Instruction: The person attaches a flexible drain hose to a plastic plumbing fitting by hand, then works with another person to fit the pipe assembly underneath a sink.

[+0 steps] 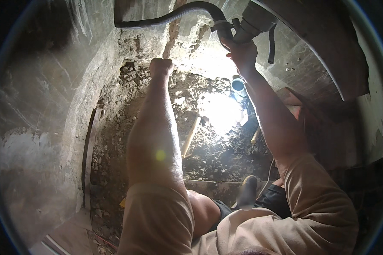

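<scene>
My right hand (244,54) is raised at the upper right, its fingers closed round the lower end of a grey corrugated hose (195,6). That end sits beside a wide dark-grey plastic drain fitting (256,21), which touches or nearly touches the hand. The hose arches left along the wall. My left hand (161,68) is a fist against the rough lower wall, below a brownish vertical groove (171,38). Whatever it may grip is hidden. Under my right wrist, an open blue-grey pipe end (238,84) stands up from the rubble.
Broken rubble (144,102) covers the ground ahead. A wooden handle (191,137) lies there, near a strongly lit patch. A dark curved panel (323,38) with a pale edge hangs at upper right. A wooden strip (90,157) runs along the left wall. A boot (247,192) shows below.
</scene>
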`<state>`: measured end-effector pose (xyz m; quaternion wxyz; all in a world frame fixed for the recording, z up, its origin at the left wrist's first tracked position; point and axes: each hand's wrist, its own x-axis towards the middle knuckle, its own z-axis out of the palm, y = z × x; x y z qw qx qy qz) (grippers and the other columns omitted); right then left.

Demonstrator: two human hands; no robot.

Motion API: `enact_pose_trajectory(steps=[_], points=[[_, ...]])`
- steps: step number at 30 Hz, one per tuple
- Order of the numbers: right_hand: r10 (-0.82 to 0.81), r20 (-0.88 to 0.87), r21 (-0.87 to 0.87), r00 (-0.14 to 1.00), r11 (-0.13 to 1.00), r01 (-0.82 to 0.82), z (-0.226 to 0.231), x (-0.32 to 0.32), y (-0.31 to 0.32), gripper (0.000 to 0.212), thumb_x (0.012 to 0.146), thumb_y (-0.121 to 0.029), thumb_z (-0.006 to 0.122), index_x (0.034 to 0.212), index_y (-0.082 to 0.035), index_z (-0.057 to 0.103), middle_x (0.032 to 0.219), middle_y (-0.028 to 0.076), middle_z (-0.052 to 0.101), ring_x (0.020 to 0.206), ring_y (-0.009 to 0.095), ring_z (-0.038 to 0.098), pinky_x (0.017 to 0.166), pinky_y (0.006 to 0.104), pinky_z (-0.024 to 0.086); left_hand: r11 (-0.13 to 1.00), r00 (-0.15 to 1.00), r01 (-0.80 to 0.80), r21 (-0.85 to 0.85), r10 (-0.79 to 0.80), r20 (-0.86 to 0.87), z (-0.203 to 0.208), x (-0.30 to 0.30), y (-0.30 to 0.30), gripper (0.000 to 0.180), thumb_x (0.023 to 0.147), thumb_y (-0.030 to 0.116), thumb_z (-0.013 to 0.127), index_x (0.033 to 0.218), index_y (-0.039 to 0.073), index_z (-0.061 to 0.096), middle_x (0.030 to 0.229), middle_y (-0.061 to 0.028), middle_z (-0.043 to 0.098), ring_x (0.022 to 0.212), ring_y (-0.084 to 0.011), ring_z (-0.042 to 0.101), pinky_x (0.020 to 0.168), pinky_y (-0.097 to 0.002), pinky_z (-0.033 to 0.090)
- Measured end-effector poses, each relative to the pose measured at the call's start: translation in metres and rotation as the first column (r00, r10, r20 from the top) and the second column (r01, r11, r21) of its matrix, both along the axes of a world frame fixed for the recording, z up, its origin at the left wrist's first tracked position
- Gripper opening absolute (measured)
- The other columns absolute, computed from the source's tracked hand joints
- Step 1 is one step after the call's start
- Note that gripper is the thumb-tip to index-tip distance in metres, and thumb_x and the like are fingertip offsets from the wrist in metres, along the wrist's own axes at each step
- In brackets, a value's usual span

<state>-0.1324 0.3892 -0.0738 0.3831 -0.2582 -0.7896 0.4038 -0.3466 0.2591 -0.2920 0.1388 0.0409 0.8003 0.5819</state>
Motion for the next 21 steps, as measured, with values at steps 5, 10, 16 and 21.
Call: enact_pose_trajectory(steps=[5,10,16,21], points=[[0.106,0.001,-0.188,0.994,0.977,-0.104,0.000,-0.004,-0.006,0.048,0.072,-0.021,0.082,0.109,-0.002,0.057,0.094,0.007,0.065,0.069,0.013,0.066,0.055,0.0239,0.056,0.996,0.993,0.058,-0.067,-0.051,0.108,0.014,0.003,-0.013,0.020,0.084,0.021,0.056,0.081,0.002,0.059,0.072,-0.0132,0.057,0.063,-0.0235,0.054,0.057,-0.0356,0.040],[0.327,-0.119,0.182,0.938,0.935,-0.303,-0.012,0.014,0.039,0.063,0.078,-0.025,0.080,0.129,-0.002,0.051,0.117,0.013,0.062,0.108,0.019,0.060,0.083,0.0323,0.051,0.982,0.993,0.059,-0.180,-0.076,-0.091,0.084,0.056,-0.002,0.035,0.078,0.021,0.064,0.105,-0.002,0.066,0.107,-0.0217,0.068,0.102,-0.0321,0.067,0.089,-0.0385,0.053],[0.292,-0.054,0.148,0.955,0.948,-0.282,-0.009,0.011,0.025,0.056,0.078,-0.023,0.078,0.125,-0.003,0.055,0.112,0.010,0.065,0.101,0.018,0.061,0.089,0.0312,0.046,0.875,0.846,0.025,0.483,0.238,-0.476,0.157,0.101,0.034,0.038,0.093,0.021,0.056,0.127,0.006,0.055,0.127,-0.0197,0.056,0.117,-0.0347,0.056,0.097,-0.0425,0.045],[0.298,0.007,0.140,0.954,0.945,-0.296,-0.010,0.015,0.044,0.047,0.080,-0.021,0.078,0.116,-0.001,0.058,0.099,0.004,0.064,0.088,0.013,0.061,0.078,0.0285,0.049,0.832,0.819,0.102,0.545,0.240,-0.521,0.195,0.134,0.063,0.037,0.093,0.017,0.049,0.127,0.003,0.054,0.117,-0.0179,0.059,0.112,-0.0340,0.058,0.095,-0.0419,0.046]])
